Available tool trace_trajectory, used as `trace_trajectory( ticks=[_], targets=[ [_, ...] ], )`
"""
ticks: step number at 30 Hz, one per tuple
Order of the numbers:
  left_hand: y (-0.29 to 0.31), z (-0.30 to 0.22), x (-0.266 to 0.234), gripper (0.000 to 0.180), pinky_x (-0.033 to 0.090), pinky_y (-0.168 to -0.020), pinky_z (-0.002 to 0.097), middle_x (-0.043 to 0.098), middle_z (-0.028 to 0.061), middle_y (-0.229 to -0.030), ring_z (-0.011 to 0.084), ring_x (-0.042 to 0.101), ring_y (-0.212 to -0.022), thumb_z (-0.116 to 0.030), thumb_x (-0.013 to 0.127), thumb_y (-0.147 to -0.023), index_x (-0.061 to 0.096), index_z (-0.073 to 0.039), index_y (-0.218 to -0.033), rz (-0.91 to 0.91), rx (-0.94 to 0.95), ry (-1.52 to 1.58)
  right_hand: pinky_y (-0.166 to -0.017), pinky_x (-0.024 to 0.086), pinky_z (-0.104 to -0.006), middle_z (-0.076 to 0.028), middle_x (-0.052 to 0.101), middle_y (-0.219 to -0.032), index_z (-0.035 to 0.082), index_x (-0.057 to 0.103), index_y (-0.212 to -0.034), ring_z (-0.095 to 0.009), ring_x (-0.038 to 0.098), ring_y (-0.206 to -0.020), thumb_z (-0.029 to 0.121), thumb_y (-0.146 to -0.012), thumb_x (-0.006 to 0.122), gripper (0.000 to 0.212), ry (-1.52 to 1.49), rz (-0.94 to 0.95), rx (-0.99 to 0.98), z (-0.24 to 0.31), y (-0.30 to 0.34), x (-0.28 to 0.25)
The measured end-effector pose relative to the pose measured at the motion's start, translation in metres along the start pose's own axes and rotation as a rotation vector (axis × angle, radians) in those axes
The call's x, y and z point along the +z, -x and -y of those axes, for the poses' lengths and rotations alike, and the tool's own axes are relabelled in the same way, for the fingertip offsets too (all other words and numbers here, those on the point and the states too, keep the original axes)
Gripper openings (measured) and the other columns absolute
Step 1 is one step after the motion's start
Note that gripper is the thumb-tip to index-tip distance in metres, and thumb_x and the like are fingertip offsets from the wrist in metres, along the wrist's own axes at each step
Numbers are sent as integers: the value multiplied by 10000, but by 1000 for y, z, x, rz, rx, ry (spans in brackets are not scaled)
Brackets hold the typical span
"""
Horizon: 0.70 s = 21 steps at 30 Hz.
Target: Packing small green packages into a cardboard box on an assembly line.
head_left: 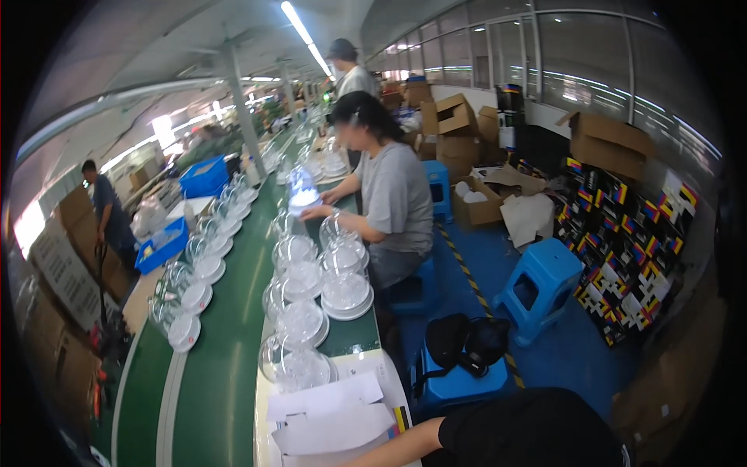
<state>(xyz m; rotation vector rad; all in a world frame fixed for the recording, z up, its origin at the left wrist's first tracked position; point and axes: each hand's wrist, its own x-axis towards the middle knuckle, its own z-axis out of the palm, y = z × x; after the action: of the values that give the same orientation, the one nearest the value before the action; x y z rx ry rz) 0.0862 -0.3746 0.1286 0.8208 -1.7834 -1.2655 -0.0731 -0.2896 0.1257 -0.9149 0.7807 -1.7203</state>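
Note:
Neither of my hands shows in the head view. A bare forearm (397,447) with a black sleeve (529,428) crosses the lower edge; its hand lies outside the picture, and I cannot tell whose arm it is. Beside this forearm, an unfolded white carton (334,416) lies on a pale board at the bench's near end. Just beyond stand clear domes on white round bases (346,292), in two close rows. Farther along, a seated co-worker (393,183) in a grey shirt has both hands at a glowing dome lamp (303,191).
A green conveyor (226,373) runs away on the left, with another row of domes (208,268) along it. Blue stools (537,288) stand on the right, one bearing a black bag (467,342). Printed black cartons (622,257) and brown boxes (459,124) are piled behind.

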Motion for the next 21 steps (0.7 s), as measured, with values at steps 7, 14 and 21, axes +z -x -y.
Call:
trace_trajectory(
  ticks=[7, 14, 21],
  targets=[
    [-7, 49, -14, 161, 523, -660, 240, 688, 106, -840, 138, 648, -736, 23, 700, -828, 642, 20, -979, -16, 65, 2, -694, 494, -280, -25, 659, -839, 34, 667, -970, -108, 598, -779, 174, -825, 683, 201, 14, 18, -123, -22, -2, -9],
    [-11, 59, -18, 264, 519, -671, 226, 674, 91, -835, 126, 634, -730, -1, 700, -841, 604, 9, -1086, 36, 133, -284, -742, 536, -283, -70, 699, -870, 73, 691, -1009, -127, 643, -799, 195, -894, 647, 173, 234, -2, 5, 26, 6, -2],
    [-9, 20, 4, 285, 524, -700, 233, 672, 90, -854, 134, 637, -749, 12, 690, -843, 593, 13, -1111, 29, 167, -119, -721, 523, -263, -59, 698, -873, 41, 685, -972, -131, 642, -794, 150, -883, 655, 144, 372, -40, 62, 18, 1, 1]
  ],
)
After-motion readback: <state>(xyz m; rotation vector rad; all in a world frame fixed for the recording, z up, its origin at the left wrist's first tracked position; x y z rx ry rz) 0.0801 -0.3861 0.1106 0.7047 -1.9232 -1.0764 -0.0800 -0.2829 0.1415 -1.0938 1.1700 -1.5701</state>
